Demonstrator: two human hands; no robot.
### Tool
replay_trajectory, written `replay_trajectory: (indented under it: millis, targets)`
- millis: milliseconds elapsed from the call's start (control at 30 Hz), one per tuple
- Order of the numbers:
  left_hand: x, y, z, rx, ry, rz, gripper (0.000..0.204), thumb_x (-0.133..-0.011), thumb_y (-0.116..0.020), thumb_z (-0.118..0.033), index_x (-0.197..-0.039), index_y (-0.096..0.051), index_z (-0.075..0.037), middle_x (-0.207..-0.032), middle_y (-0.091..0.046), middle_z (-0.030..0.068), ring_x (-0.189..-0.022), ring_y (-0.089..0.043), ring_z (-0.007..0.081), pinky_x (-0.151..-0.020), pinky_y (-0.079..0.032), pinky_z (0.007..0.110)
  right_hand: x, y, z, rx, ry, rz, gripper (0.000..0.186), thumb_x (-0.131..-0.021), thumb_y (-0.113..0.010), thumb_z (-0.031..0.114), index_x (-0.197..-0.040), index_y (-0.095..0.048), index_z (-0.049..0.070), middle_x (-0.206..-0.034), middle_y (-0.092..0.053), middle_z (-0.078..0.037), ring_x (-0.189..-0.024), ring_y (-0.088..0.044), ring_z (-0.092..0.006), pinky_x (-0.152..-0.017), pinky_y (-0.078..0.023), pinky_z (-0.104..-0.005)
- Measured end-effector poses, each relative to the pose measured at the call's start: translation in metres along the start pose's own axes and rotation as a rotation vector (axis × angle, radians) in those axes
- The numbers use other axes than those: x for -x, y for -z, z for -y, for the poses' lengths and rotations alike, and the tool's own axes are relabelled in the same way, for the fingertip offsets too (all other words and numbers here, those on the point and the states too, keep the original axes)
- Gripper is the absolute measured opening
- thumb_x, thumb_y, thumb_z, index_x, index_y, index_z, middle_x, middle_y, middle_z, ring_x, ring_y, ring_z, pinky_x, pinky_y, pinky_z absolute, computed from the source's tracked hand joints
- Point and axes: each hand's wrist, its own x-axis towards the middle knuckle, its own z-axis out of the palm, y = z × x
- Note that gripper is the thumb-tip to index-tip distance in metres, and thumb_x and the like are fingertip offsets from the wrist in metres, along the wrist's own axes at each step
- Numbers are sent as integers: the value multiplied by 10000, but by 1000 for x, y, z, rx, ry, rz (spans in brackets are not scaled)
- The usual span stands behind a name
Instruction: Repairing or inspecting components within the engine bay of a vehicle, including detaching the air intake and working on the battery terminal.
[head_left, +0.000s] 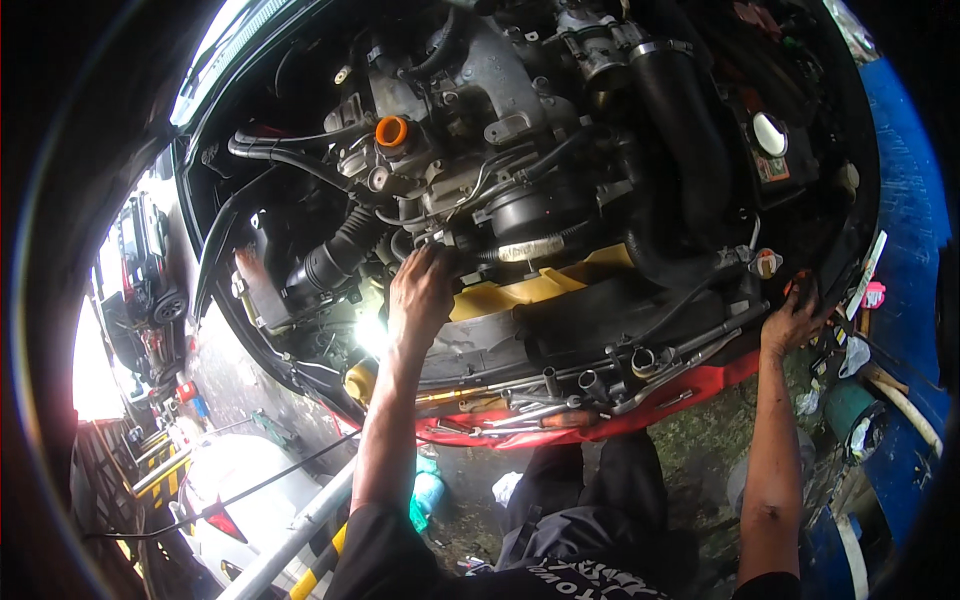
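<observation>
An open car engine bay lies in front of me. My left hand (418,297) reaches over the front of the engine (455,190), its fingers bent together beside the hoses near the black pulley (537,212). Its fingertips are hidden among the parts. Over at the right front corner of the bay, my right hand (790,322) curls around something with a bit of orange at the fingers; its kind cannot be made out. A small round cap (766,262) sits just left of that hand. Between the hands runs a yellow fan (535,290) behind the black shroud.
Sockets (592,383), wrenches and a screwdriver (568,420) lie along the front edge on a red cover (700,385). A bright light (371,335) shines by my left wrist. An orange filler opening (392,132) tops the engine. A metal pole (290,540) stands at lower left.
</observation>
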Motion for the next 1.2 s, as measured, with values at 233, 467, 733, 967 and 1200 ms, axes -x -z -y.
replay_trajectory:
  millis: [233,467,733,967,1200]
  targets:
    - [10,-1,4,-60,-15,-63,311,-773,-647,-40,-1083,-657,-50,-1126,-569,185,-1144,-527,375,-1137,-334,488,1,0,-6,175,34,65,437,-991,-497,423,-1385,-539,241,-1503,-372,-186,-1408,-248,-464,-1083,-266,-592]
    - [32,34,-193,319,-490,171,204,-835,-668,-124,-1013,-672,-26,-1080,-658,138,-1065,-633,313,-929,-513,427,14,37,14,286,185,257,376,-965,-503,246,-1335,-562,281,-1484,-420,-108,-1166,-535,-458,-971,-439,-510]
    - [122,89,-320,334,-643,-231,240,-825,-661,-132,-1041,-644,-29,-1038,-660,142,-961,-653,303,-851,-518,403,38,60,0,-77,238,201,383,-971,-486,293,-1322,-549,153,-1385,-490,-140,-1134,-569,-403,-971,-461,-465]
    - [127,85,-355,248,-603,-128,255,-817,-663,-176,-1026,-640,-33,-966,-671,149,-869,-668,301,-765,-525,404,25,66,-27,-354,83,202,450,-976,-472,335,-1311,-538,40,-1299,-552,-168,-1106,-598,-355,-971,-480,-426]
    - [101,78,-357,20,-548,101,276,-808,-665,-220,-1011,-635,-36,-894,-682,156,-777,-682,299,-680,-533,404,32,169,14,-1123,-335,177,553,-981,-457,376,-1299,-526,-72,-1212,-614,-196,-1078,-627,-307,-970,-499,-387]
